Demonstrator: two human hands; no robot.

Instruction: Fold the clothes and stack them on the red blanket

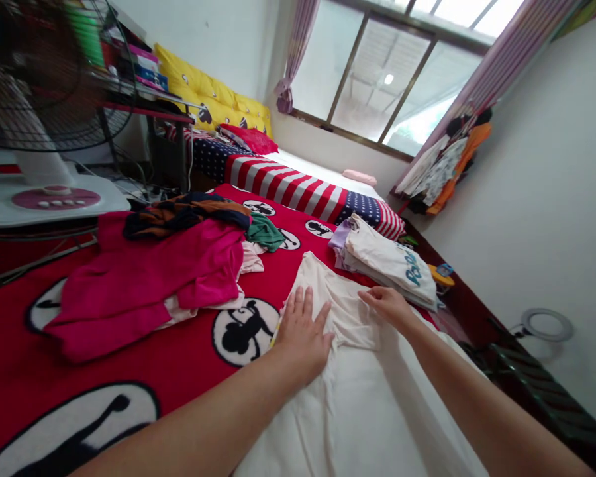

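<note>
A white shirt lies spread on the red patterned blanket, with a sleeve turned toward the middle. My left hand rests flat on the shirt's left side, fingers spread. My right hand pinches the edge of the sleeve between thumb and fingers. Just beyond my right hand sits a stack of folded shirts, the top one white with blue lettering. Left of my left hand is a heap of loose clothes, with a bright pink garment on top of white cloth.
A fan stands at the left by a cluttered desk. Behind is a bed with a striped, starred cover. Clothes hang on the right near the window, and a ring light stands by the right wall.
</note>
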